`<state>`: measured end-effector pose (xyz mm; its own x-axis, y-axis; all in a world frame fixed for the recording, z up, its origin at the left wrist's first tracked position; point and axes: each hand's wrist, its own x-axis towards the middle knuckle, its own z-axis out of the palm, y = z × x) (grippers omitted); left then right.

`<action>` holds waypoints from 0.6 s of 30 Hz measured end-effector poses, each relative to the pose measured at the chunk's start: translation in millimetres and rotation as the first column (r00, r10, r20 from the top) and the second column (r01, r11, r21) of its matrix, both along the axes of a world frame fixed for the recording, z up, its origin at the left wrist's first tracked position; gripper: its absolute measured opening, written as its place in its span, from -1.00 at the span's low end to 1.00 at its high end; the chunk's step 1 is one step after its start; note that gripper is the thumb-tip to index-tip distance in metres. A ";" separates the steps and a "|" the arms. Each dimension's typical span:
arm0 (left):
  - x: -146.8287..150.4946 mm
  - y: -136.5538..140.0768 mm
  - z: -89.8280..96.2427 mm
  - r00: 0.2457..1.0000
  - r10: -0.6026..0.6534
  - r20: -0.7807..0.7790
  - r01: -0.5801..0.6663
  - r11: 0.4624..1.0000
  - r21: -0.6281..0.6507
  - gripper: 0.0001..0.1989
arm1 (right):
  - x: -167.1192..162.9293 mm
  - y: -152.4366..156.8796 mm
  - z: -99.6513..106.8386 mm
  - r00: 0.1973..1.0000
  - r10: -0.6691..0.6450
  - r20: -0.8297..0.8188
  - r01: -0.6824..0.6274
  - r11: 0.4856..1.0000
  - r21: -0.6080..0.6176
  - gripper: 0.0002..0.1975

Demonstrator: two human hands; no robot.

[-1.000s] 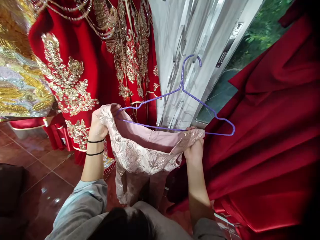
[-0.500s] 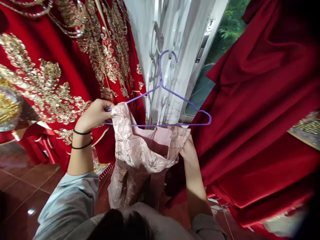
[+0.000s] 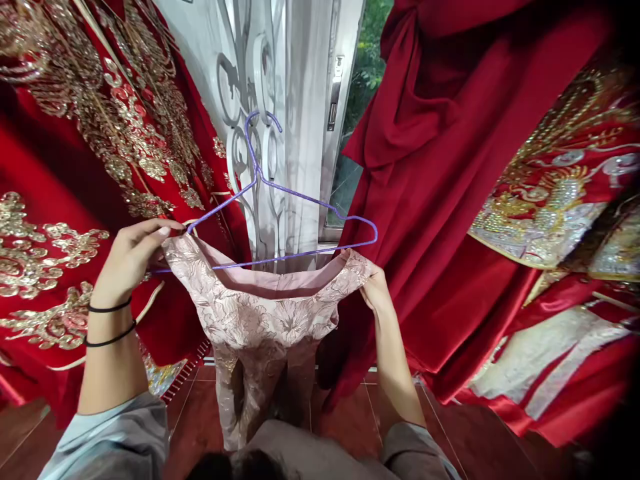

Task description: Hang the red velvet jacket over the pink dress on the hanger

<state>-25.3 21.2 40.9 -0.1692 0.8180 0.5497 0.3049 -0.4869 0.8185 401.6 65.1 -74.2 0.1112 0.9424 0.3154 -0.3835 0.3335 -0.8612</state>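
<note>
A pale pink dress (image 3: 265,313) with a floral brocade pattern hangs in front of me, its wide neckline facing up. One shoulder sits over the left end of a purple hanger (image 3: 300,193). Fingers of my left hand (image 3: 135,250) are closed on that end of the hanger, at the dress shoulder. My right hand (image 3: 376,287) grips the other shoulder of the dress, which lies just below the hanger's right end and off it. Part of the right fingers is hidden behind the fabric. The hanger's hook points up and away.
Red garments with gold sequin embroidery (image 3: 135,133) hang close on the left. A plain dark red gown (image 3: 425,200) and an embroidered red garment (image 3: 555,173) hang on the right. Beyond the hanger stands white scrolled metalwork (image 3: 240,147) beside a window. Reddish tiles (image 3: 345,413) cover the floor.
My view has turned right. My hands have moved apart, spreading the dress neckline wider. The right shoulder of the dress has moved outward, nearer the hanger's right end.
</note>
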 end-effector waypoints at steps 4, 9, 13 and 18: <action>6.2 0.5 -2.8 0.979 0.142 -0.148 -0.141 0.990 0.016 -0.75 | 21.3 7.2 16.6 0.998 0.016 -0.060 -0.014 1.000 0.024 -0.56; 4.3 6.7 -5.0 0.984 0.123 -0.126 -0.116 0.991 0.065 -0.71 | 35.3 30.4 61.9 0.999 -0.026 -0.040 0.033 0.983 0.178 -0.62; 4.9 5.1 -5.6 0.976 0.155 -0.156 -0.143 0.986 0.084 -0.67 | 29.5 45.0 117.2 0.998 0.055 0.002 -0.054 0.971 0.234 -0.66; 2.8 -0.8 -7.7 0.947 0.196 -0.254 -0.160 0.975 0.157 -0.61 | 9.7 47.0 165.3 0.935 0.223 0.275 -0.255 0.963 0.086 -0.71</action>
<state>-22.4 20.4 33.3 -0.1377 0.7050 0.6957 0.5945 -0.5030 0.6273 411.3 112.1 91.2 -0.2141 0.8851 0.4133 -0.2321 0.3649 -0.9016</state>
